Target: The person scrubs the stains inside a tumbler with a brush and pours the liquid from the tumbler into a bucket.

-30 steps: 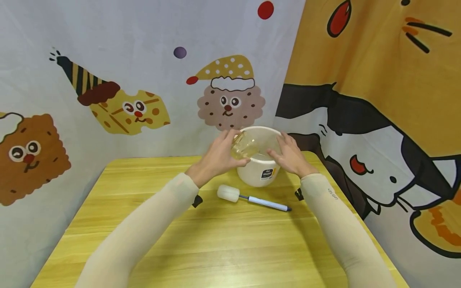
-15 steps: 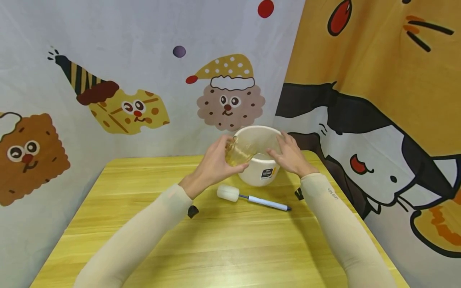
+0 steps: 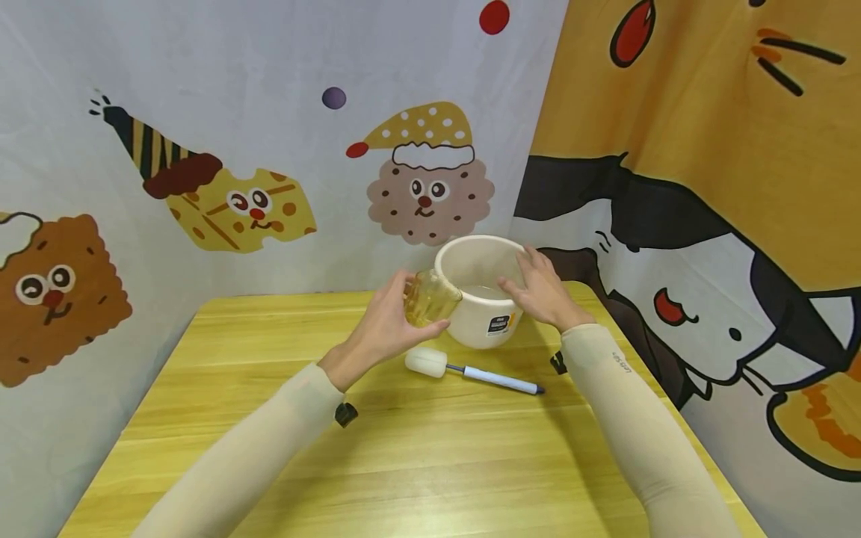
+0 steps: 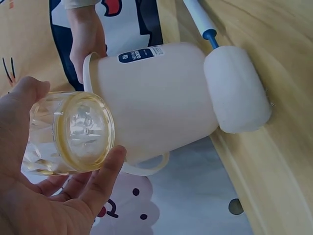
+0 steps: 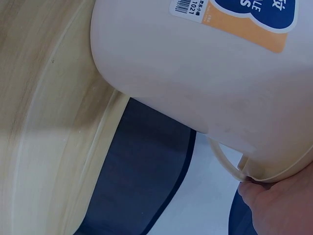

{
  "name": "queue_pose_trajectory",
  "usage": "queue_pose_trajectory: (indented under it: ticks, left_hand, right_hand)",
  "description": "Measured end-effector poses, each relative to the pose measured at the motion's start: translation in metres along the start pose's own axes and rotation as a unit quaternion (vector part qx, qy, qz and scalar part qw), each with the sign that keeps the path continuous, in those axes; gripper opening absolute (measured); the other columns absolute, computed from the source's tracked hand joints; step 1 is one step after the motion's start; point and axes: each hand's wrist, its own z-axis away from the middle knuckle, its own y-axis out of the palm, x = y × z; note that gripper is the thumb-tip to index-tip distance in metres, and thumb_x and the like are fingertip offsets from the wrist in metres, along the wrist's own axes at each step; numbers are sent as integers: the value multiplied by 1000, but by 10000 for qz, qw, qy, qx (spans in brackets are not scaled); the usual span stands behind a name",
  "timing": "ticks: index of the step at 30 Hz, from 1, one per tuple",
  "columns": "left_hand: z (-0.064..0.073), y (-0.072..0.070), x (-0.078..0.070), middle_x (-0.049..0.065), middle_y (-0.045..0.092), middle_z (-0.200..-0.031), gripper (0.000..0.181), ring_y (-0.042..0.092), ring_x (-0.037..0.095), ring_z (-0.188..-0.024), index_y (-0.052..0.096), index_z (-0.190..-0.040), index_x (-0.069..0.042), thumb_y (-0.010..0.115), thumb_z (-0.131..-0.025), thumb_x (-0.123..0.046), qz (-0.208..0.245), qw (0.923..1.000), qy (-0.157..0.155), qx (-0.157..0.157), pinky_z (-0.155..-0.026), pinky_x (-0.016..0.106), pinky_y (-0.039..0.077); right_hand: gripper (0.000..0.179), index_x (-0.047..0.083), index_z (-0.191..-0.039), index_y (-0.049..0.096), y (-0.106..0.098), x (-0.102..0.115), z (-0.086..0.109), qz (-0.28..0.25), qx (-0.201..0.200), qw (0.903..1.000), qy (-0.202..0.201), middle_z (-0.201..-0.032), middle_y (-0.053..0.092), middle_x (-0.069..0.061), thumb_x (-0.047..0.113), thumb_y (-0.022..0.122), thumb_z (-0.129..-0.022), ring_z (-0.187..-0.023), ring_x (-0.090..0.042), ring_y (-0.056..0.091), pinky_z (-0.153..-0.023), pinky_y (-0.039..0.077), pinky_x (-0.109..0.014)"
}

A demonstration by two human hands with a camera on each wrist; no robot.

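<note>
My left hand (image 3: 380,321) holds a clear amber-tinted glass cup (image 3: 430,299) at the left side of a cream plastic bucket (image 3: 480,325). The cup is tilted, close beside the bucket's rim; in the left wrist view the fingers and thumb wrap the cup (image 4: 85,132) from either side. My right hand (image 3: 545,291) grips the bucket's right rim, thumb on the inner side. From the right wrist, that hand (image 5: 283,205) shows at the rim near the bucket's handle (image 5: 225,159). A pale surface shows low inside the bucket.
In front of the bucket, a sponge brush lies on the wooden table (image 3: 430,456), its white head (image 3: 427,362) to the left and its light blue handle (image 3: 501,379) to the right. Printed cartoon curtains (image 3: 255,75) hang behind and at the right.
My left hand has drawn the glass cup left and down, from over the bucket's rim to beside it. The right hand stays at the bucket's rim.
</note>
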Motion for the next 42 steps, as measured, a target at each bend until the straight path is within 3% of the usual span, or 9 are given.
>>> queue_pose_trajectory:
  ticks: [13,30,42]
  left_hand:
    - [23,2,18,16,73,-136,87,74,31,-113,54,-153,-8,99,-91,-49,-18,9993,-377,73,-91,46,67]
    - [50,5,41,17,75,-127,91,70,28,-104,53,-154,-4,97,-92,-54,-34,9959,-875,239,-84,39,60]
    - [69,3,61,22,78,-131,90,79,31,-110,55,-154,-4,97,-92,-53,102,9927,-1057,579,-89,41,69]
  right_hand:
    - [93,-6,-181,27,2,-3,-1,-49,2,10000,-6,-193,11,-31,57,52,-118,-179,-57,12,-143,18,-78]
    - [92,-6,-181,28,2,-3,0,-56,-33,10000,4,-193,13,-32,56,53,-118,-179,-56,13,-143,19,-78]
    - [92,-6,-181,28,1,-1,0,-8,26,10000,57,-193,12,-31,57,53,-118,-180,-56,13,-144,18,-77]
